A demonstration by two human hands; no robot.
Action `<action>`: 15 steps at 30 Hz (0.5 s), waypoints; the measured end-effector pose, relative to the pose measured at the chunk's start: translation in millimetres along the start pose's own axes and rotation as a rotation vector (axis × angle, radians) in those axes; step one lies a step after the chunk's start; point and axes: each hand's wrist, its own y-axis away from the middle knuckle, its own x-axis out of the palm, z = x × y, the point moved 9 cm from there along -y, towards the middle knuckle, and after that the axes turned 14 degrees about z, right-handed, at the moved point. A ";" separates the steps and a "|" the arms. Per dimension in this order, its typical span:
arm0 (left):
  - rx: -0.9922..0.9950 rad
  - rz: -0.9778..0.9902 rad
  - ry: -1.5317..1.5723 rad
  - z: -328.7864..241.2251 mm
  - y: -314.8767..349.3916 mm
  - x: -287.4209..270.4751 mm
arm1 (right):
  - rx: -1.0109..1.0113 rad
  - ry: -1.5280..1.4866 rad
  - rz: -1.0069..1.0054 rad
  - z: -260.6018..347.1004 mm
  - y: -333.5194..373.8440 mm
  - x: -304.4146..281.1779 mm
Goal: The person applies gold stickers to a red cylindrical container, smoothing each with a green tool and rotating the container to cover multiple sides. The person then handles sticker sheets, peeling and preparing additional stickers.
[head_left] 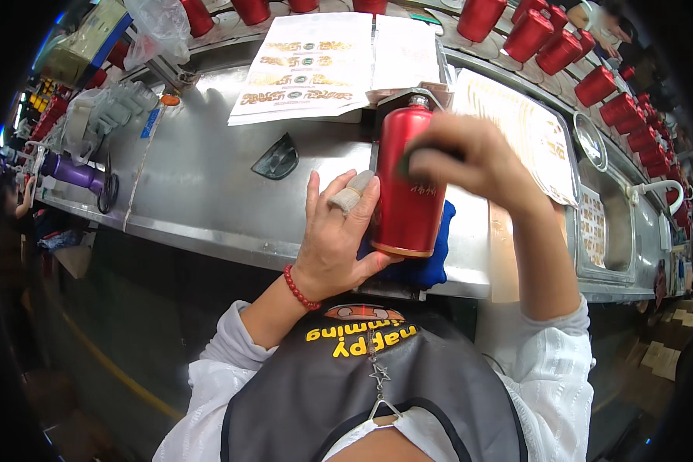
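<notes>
A glossy red bottle with a bare threaded neck and gold base rim lies tilted over a blue cloth at the bench's front edge. My left hand, with a pale finger cover on one finger, steadies the bottle's left side and base. Across the bottle's upper right side, my right hand is blurred by motion. Its fingers are curled round a small dark piece that I cannot make out, against the bottle near some pale markings. A dark, see-through wedge-shaped piece lies on the metal bench to the left.
Printed decal sheets lie behind the bottle, with another stack to the right. Several red bottles stand along the far line. A sink with a white tap is at right; a purple bottle-shaped tool at left.
</notes>
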 end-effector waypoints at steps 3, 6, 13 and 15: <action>-0.026 -0.005 0.004 3.7 3.4 0.7 | -0.042 0.836 -0.163 26.8 9.7 -3.3; -0.029 -0.017 0.065 10.0 8.0 6.7 | -0.159 0.346 0.112 51.6 37.6 37.4; 0.037 -0.029 0.142 13.3 7.8 10.5 | -0.150 0.518 -0.206 31.9 52.3 16.6; 0.079 -0.063 0.144 9.0 11.0 4.1 | -0.093 0.282 0.142 37.5 44.0 36.4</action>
